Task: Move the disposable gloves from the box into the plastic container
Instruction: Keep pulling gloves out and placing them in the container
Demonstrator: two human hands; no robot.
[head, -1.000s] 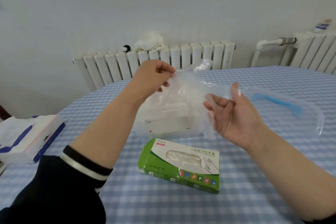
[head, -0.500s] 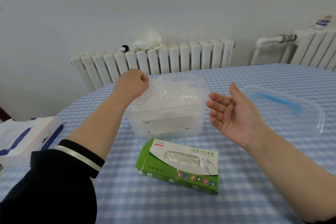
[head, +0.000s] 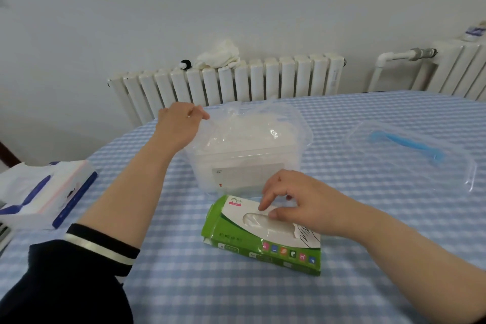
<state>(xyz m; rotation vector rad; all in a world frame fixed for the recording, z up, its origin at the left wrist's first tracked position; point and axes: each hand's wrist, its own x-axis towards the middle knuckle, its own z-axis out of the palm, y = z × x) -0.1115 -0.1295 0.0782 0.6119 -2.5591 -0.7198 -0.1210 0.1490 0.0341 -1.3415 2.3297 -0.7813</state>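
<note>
Our left hand (head: pixel 181 126) pinches a glove (head: pixel 236 123) over the container (head: pixel 302 144) while our right hand (head: pixel 302 202), fingers loosely bent, reaches the box (head: pixel 236 234) opening, holding nothing; next comes pinching another.

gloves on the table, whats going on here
A person is moving thin clear disposable gloves from a green and white cardboard glove box into a clear plastic container on the blue checked tablecloth. The left hand pinches a clear glove at the container's rim, above the gloves piled inside. The right hand reaches into the box's opening with thumb and fingers at the next glove. The container's clear lid with a blue handle lies off to the right.
</note>
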